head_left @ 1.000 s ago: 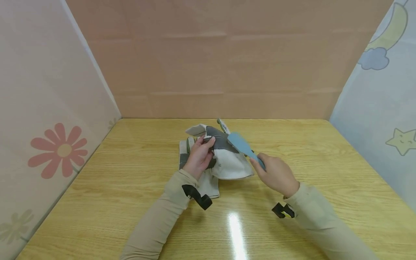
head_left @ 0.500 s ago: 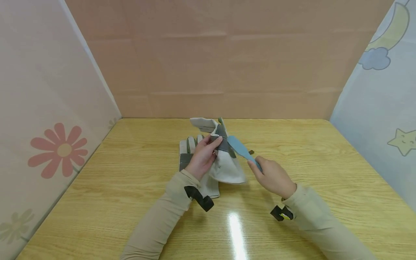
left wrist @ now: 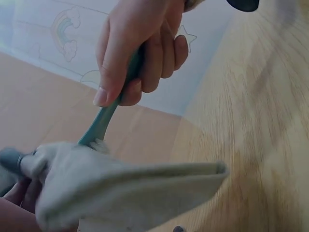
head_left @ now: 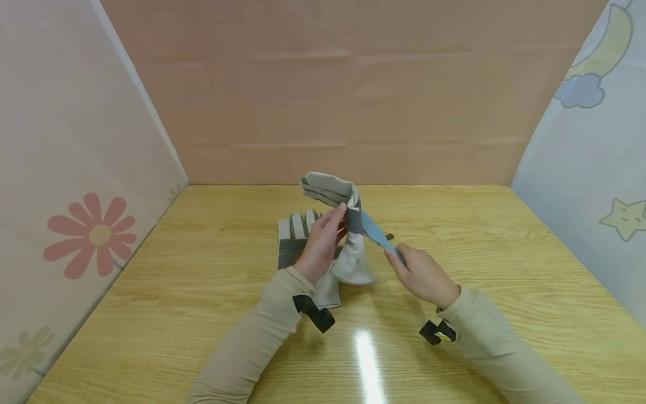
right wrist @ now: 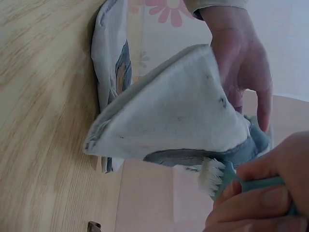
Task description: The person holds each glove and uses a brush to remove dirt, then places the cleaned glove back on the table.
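Note:
My left hand (head_left: 323, 241) grips a white and grey work glove (head_left: 353, 255) at its middle, above the table. The glove's cuff hangs down and its fingers fold over to the left. In my right hand (head_left: 426, 275) is a blue brush (head_left: 375, 229), gripped by its handle. White bristles (right wrist: 211, 176) show in the right wrist view, right at the glove's grey band. Dark specks mark the white cuff (right wrist: 169, 116). A second, matching glove (head_left: 290, 252) lies flat on the table, partly hidden behind my left hand and the held glove.
The wooden table (head_left: 202, 314) reaches a pinkish-brown back wall (head_left: 353, 112). Printed side walls stand left and right. A small dark brown object (head_left: 390, 237) lies on the table beyond the brush.
My left hand has turned the held glove more edge-on and lifted it slightly, so its fingers now fold left, higher up. The right hand with the brush has shifted only a little.

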Demonstrator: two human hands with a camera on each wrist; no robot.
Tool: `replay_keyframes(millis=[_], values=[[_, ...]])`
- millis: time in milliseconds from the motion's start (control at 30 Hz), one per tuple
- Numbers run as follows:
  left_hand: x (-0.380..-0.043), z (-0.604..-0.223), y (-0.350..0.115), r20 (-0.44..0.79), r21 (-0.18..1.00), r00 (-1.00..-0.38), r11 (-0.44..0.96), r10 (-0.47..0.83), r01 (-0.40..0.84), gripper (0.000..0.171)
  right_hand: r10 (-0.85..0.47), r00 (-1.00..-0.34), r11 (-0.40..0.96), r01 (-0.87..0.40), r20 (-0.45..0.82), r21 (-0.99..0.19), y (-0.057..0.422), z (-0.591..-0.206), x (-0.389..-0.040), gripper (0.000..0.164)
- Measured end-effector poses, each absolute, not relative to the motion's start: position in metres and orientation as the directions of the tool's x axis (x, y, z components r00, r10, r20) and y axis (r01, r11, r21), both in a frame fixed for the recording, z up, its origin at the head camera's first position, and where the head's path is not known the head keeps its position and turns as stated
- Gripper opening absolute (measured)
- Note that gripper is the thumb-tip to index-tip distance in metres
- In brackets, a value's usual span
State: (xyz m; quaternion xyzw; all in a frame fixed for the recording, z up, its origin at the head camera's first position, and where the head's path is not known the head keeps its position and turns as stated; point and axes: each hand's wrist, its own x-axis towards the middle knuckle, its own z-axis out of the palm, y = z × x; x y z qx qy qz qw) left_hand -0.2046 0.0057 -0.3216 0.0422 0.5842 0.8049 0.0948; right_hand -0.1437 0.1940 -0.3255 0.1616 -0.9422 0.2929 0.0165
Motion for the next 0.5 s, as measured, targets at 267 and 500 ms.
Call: replay_keyframes(millis=[267,500], values=[[-0.2,-0.324,0.011,0.136,0.989,-0.979,-0.081,0.151,0.125,0.03,-0.293,-0.951,0.749,-0.295,0.102,-0.594,0.194,-0.327,-0.145,0.036],[-0.204,-0.336,0.016,0.258,0.966,-0.965,-0.025,0.045,0.257,0.024,-0.296,-0.95,0.738,-0.295,0.101,-0.607,0.192,-0.328,-0.144,0.036]])
